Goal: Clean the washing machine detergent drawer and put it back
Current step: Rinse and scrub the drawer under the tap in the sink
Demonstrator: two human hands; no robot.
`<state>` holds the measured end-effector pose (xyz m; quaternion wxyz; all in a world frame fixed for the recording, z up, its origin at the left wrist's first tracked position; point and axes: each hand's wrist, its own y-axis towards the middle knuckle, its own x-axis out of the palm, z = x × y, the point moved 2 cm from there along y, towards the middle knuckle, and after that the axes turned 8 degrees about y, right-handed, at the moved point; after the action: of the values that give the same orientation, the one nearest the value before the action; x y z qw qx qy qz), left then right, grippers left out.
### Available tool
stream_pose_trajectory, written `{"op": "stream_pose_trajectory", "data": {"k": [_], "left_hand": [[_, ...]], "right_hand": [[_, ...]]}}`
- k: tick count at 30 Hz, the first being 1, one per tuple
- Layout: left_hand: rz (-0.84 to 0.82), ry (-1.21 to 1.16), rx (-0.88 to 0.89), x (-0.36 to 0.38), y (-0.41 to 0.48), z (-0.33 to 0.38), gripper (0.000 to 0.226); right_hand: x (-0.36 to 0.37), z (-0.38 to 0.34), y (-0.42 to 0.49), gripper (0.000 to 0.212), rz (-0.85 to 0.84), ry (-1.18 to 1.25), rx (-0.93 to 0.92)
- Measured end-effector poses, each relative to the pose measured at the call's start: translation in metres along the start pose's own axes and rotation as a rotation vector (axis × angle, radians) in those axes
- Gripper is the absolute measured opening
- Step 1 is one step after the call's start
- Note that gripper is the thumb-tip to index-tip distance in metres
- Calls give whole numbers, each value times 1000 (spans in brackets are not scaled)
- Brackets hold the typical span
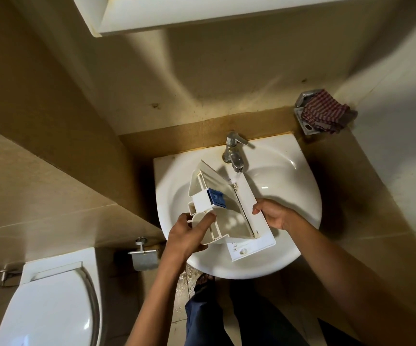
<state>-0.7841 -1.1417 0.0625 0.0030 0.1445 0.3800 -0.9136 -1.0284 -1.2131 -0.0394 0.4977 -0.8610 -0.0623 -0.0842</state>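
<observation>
I'm judging that the detergent drawer [229, 218], tilting over the sink [291, 176], is risking a slip into the basin, since smooth plastic is giving little purchase. My left hand [192, 232] is gripping its near compartment end. My right hand [274, 213] is clasping the front panel, just short of the tap [234, 156].

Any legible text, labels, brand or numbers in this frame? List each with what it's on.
Nothing is readable as text.
Blue insert in the detergent drawer: a moulded mark, too blurred to read.
Front panel of the drawer: small dark marks near a round spot, too small to read.
</observation>
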Motion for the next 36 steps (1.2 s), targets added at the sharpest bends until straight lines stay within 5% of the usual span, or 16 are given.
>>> {"op": "stream_pose_trajectory", "data": {"k": [7,16,21,27,32,36], "left_hand": [[79,-54,49,3,7,13,78],[323,156,110,3,12,21,52],[346,194,120,6,11,27,56],[347,244,171,18,3,26,56],[340,256,208,19,2,25,57],[367,234,201,15,4,23,58]], "right_hand": [[16,-7,1,46,-47,-23,-17],[34,-12,11,40,-36,-47,-160],[46,-7,9,52,377,-868,-778],[41,1,22,66,178,-1532,-873],[46,-15,31,69,315,-1572,-835],[34,0,31,78,185,-1743,-805]]}}
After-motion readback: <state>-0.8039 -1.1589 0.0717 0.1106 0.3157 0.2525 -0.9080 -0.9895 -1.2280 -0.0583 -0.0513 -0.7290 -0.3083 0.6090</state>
